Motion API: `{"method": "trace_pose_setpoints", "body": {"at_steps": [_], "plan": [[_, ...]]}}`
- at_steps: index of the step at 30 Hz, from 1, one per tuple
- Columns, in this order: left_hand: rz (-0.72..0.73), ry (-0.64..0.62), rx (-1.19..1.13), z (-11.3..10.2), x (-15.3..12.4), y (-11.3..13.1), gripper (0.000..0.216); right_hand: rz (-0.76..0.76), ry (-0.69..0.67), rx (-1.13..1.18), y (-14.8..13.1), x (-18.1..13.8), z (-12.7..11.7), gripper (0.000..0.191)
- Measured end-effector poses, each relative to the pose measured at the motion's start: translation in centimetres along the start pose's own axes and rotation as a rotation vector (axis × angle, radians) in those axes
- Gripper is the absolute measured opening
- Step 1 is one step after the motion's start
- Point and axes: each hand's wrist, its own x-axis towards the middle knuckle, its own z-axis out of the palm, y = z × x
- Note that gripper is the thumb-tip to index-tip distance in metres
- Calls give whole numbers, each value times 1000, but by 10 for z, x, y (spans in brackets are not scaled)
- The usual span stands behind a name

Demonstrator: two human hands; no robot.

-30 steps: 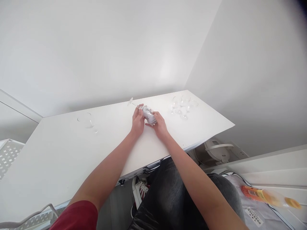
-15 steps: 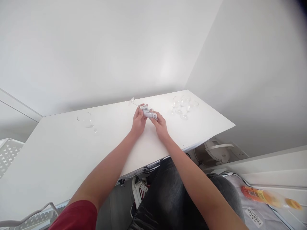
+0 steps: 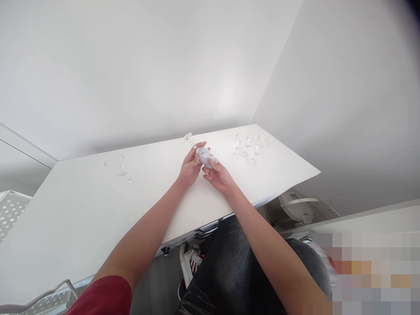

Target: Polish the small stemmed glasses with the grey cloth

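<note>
A clear stemmed glass (image 3: 193,144) lies tilted between both hands above the white table (image 3: 82,205), its foot pointing up and away to the left. My left hand (image 3: 189,165) is closed on the glass near the stem. A pale cloth (image 3: 206,158) is bunched at the bowel end of the glass, and my right hand (image 3: 217,174) is closed on it from below.
Several clear stemmed glasses (image 3: 249,146) stand in a group at the table's far right. One more glass (image 3: 118,166) sits at the far left. A white wire rack (image 3: 11,210) is left of the table. White walls close the back and right.
The glass has tipped so its foot sits higher and further right. My right hand has turned palm up under the cloth, with the cloth bunched tighter at the bowl.
</note>
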Motion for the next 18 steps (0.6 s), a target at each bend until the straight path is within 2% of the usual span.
{"method": "trace_pose_setpoints", "body": {"at_steps": [5,7,9,11,15,18], "plan": [[-62,150,58,-5,2,-12,54,-387,229,-349,9,4,4,33],[-64,187,43,-6,2,-13,52,-424,217,-515,13,3,7,33],[-61,204,23,-7,3,-12,52,-362,178,-588,16,3,8,38],[-54,196,7,-8,3,-11,50,-279,160,-505,17,3,7,42],[-14,101,-35,-10,4,-10,41,-136,144,-87,13,7,-1,39],[-67,120,-1,-8,4,-12,46,-125,149,21,9,8,-3,36]]}}
